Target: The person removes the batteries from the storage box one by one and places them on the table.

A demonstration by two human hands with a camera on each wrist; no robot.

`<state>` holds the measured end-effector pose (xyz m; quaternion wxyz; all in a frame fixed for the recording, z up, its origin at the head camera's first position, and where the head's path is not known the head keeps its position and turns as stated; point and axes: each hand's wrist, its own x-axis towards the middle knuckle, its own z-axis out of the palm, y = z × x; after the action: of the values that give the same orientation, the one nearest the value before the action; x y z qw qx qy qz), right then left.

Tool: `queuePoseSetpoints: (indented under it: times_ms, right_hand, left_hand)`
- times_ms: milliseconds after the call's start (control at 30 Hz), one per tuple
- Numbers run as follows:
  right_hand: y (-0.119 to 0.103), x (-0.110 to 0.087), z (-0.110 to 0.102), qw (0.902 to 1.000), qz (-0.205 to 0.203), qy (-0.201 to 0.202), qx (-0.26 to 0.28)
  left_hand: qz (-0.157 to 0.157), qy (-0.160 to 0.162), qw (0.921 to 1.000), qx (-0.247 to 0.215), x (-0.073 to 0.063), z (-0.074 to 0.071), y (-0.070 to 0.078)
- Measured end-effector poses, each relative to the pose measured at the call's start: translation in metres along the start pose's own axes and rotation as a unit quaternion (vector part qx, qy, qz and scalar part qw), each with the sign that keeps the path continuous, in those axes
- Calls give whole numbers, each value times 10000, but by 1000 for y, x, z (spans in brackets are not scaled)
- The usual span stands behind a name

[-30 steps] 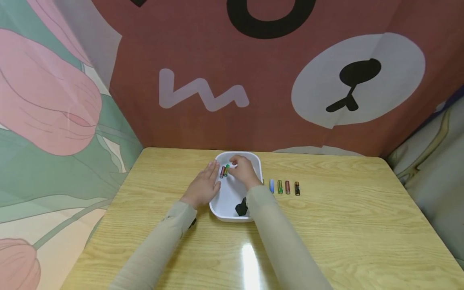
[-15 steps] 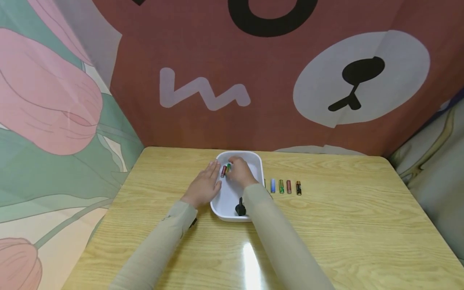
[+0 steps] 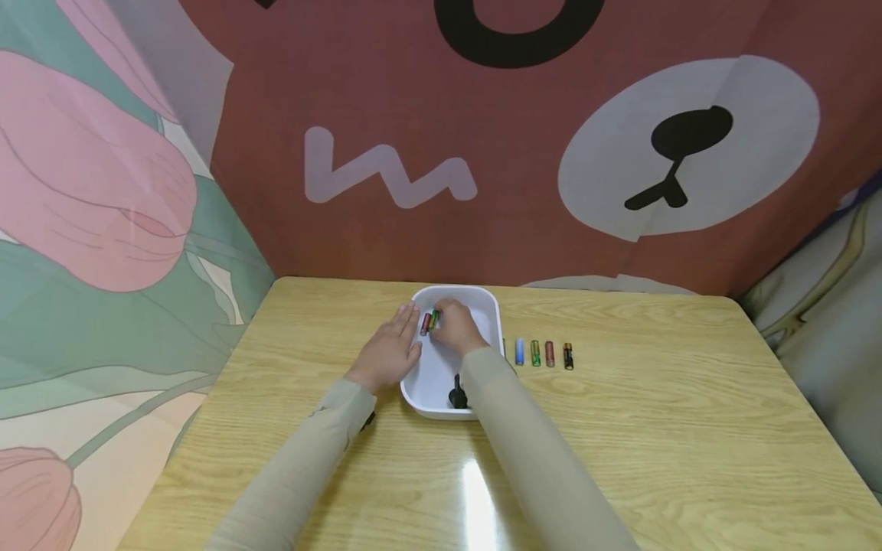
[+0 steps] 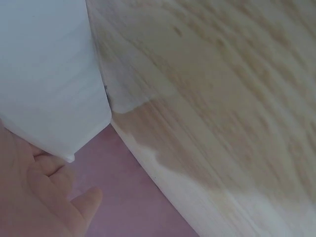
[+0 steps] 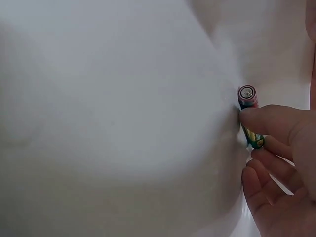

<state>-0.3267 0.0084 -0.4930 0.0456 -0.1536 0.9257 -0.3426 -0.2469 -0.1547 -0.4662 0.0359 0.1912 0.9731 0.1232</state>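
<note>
A white tray [image 3: 491, 306] stands on the wooden table. Inside, against its left wall, a red battery [image 3: 426, 324] and a green battery [image 3: 435, 318] lie side by side. My right hand [image 3: 458, 325] reaches in and pinches the green battery; in the right wrist view the thumb lies across it, with a fingertip at its lower end. My left hand [image 3: 387, 353] rests on the tray's left rim with its fingers extended. The left wrist view shows fingers partly hidden by the tray's outer wall [image 4: 54, 74].
A small black object [image 3: 458, 396] lies at the tray's near end, beside the right sleeve. To the right of the tray runs a row of batteries, including a blue one [image 3: 520, 352], a green one, a red one and a black one [image 3: 568, 356]. A printed cloth [image 3: 386, 245] hangs behind the table.
My right hand has moved slightly left and closed its fingers on the green battery. The left hand has stayed on the rim. The whole head view has shifted slightly.
</note>
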Motion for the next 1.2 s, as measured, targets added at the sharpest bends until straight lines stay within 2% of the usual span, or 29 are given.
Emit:
queuePoseSetpoints:
  times_ms: [633, 867, 1200]
  right_hand:
    - [-1, -2, 0, 9999, -87, 63, 124]
    - [-1, -2, -1, 9997, -154, 136, 101]
    - [-1, -3, -3, 9983, 41, 179, 557]
  left_hand:
    - [13, 112, 9999, -47, -1, 1, -1]
    - [-42, 58, 10000, -63, -2, -1, 1]
    - [-123, -25, 9999, 4, -3, -1, 2]
